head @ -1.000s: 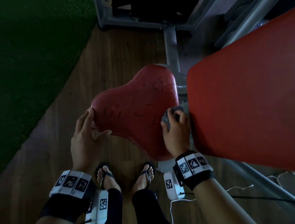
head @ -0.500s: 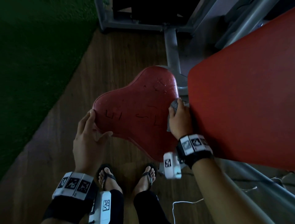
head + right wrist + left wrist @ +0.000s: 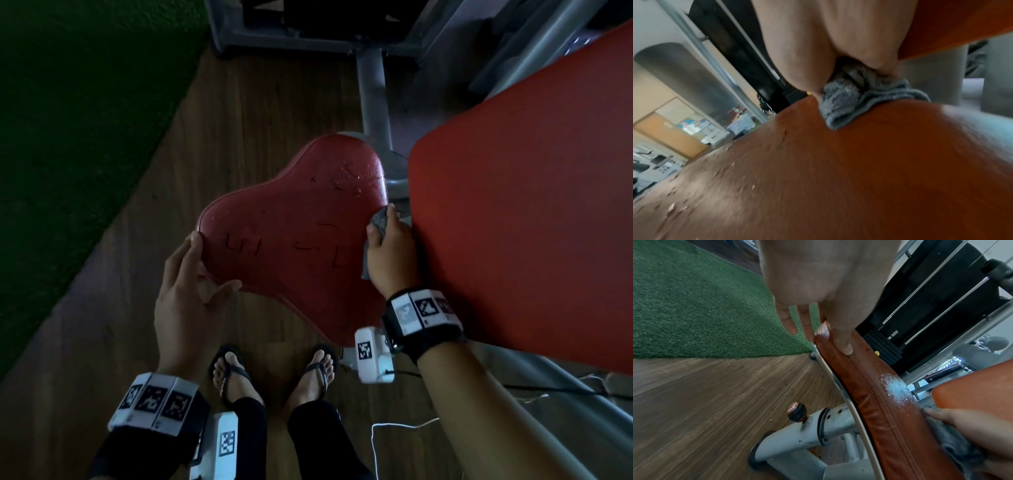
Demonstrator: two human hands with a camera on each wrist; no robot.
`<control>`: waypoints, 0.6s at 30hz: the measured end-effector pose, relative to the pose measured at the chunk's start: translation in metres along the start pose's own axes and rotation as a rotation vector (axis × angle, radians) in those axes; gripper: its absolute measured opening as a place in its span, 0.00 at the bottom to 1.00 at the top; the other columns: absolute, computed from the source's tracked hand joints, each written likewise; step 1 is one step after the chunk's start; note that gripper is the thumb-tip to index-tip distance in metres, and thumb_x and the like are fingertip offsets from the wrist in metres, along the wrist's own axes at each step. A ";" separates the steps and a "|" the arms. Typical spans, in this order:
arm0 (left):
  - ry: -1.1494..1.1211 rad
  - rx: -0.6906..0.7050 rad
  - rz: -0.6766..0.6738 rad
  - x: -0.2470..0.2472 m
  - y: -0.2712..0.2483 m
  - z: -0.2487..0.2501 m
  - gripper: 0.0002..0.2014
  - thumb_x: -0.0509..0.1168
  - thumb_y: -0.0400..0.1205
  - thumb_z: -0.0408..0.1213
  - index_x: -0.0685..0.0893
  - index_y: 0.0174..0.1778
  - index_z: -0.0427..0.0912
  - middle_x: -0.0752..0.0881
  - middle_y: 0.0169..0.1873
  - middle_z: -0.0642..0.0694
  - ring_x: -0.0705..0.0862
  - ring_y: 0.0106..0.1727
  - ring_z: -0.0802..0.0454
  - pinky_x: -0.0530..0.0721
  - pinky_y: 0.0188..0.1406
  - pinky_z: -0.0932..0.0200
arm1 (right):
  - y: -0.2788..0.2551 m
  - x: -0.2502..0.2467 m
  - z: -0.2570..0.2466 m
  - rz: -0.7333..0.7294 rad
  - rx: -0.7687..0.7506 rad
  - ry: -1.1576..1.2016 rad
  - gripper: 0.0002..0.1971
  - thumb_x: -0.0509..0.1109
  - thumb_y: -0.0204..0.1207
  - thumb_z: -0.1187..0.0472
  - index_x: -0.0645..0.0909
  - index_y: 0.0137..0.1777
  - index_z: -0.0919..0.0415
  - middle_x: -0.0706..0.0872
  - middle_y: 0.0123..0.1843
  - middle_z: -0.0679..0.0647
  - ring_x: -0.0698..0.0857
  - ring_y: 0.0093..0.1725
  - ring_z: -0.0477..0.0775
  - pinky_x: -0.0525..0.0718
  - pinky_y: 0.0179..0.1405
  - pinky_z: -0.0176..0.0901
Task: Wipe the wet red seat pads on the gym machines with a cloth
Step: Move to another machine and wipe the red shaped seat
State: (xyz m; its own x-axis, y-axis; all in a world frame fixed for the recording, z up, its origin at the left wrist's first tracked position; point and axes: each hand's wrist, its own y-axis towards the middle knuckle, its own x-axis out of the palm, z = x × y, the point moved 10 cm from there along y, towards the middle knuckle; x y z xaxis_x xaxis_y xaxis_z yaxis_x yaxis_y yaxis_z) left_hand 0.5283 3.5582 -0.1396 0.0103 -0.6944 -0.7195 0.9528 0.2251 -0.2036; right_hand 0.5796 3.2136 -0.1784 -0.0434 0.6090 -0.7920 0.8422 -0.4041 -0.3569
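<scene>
Seat pad (image 3: pixel 294 236), red and beaded with droplets at its far end, is lying in front of me on its grey post (image 3: pixel 818 433); my right hand (image 3: pixel 390 253) is bunching the grey cloth (image 3: pixel 855 100) in curled fingers and pressing it onto the pad's right edge, just beside the big red back pad (image 3: pixel 524 212); my left hand (image 3: pixel 185 294) is steadying the near-left edge, fingers straight, thumb lying on the rim.

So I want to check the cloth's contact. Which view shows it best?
The right wrist view: the gray cloth fills the center, pressed on the seat pad. The head view shows a sliver; the left wrist view shows a corner.
</scene>
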 end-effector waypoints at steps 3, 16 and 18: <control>0.005 0.009 0.000 0.000 0.000 0.001 0.43 0.80 0.73 0.39 0.68 0.83 0.47 0.72 0.79 0.51 0.75 0.74 0.50 0.76 0.59 0.55 | 0.007 -0.002 -0.004 0.021 -0.016 -0.014 0.28 0.62 0.85 0.56 0.62 0.83 0.61 0.75 0.75 0.65 0.73 0.75 0.63 0.67 0.73 0.49; 0.013 0.009 -0.023 0.001 0.001 0.005 0.42 0.79 0.73 0.38 0.68 0.83 0.45 0.72 0.78 0.50 0.76 0.73 0.47 0.78 0.59 0.51 | 0.120 0.007 -0.081 -0.037 -0.078 -0.128 0.18 0.58 0.85 0.56 0.76 0.70 0.63 0.82 0.64 0.64 0.81 0.64 0.65 0.77 0.61 0.52; 0.013 0.001 -0.026 0.000 0.001 0.006 0.42 0.80 0.73 0.38 0.69 0.83 0.45 0.72 0.78 0.49 0.77 0.72 0.47 0.78 0.58 0.52 | 0.109 0.005 -0.076 -0.043 -0.103 -0.098 0.19 0.58 0.85 0.56 0.74 0.72 0.63 0.82 0.65 0.64 0.81 0.64 0.64 0.76 0.62 0.53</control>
State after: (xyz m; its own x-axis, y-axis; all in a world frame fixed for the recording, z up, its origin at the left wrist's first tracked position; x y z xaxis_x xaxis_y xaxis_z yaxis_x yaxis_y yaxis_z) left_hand 0.5308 3.5542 -0.1362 -0.0183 -0.6909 -0.7227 0.9531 0.2063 -0.2214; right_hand 0.7114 3.2243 -0.1837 -0.1288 0.5532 -0.8231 0.8887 -0.3039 -0.3433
